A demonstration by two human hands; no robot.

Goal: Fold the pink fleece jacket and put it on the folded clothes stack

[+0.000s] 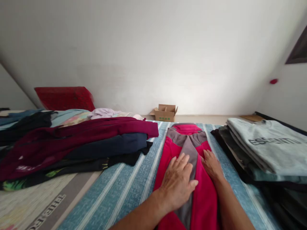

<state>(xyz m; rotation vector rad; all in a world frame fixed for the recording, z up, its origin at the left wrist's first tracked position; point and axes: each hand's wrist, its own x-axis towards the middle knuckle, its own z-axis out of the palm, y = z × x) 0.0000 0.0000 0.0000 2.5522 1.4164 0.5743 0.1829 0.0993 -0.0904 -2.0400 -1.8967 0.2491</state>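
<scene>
A pink and grey jacket [203,195] lies lengthwise before me with its collar at the far end and its sides folded inward. Flat on its middle rests my left hand [178,180], fingers stretched out over the grey panel. My right hand [212,164] lies along the jacket's right edge, fingers extended and touching the pink cloth. Neither hand grips anything. Beneath the jacket is a blue striped bed sheet [134,179].
Left of the jacket is a heap of maroon [96,131], navy [115,147] and black garments. A folded stack topped by a grey printed shirt [268,143] stands at right. A cardboard box [165,113] and a red panel [66,98] are by the wall.
</scene>
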